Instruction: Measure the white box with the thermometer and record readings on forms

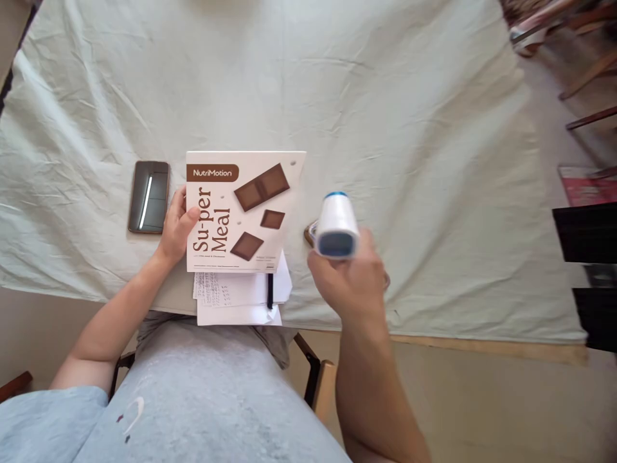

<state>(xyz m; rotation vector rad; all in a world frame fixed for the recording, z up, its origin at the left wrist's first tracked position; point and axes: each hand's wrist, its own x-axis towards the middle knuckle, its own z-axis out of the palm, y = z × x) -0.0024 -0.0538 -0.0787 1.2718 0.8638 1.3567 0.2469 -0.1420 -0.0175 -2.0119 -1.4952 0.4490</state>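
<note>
My left hand (180,225) grips a white box (260,212) by its left edge, thumb on the front. The box reads "NutriMotion Su-per Meal" and carries pictures of chocolate-brown pieces; its front faces up towards me. To the right of the box, my right hand (351,276) is wrapped round a white handheld device (336,218), shaped like an infrared thermometer. A blue rim marks its far end, and a dark oval face points back at me. The device is slightly blurred, and its handle is hidden by my fingers. Box and device are apart.
Left of the box lies a dark-screened phone (149,197). Written papers (236,292) with a black pen (270,291) stick out below the box. A small brown-edged thing (309,235) is mostly hidden behind the device. A pale cloth (409,116) covers the table; chair parts stand at right.
</note>
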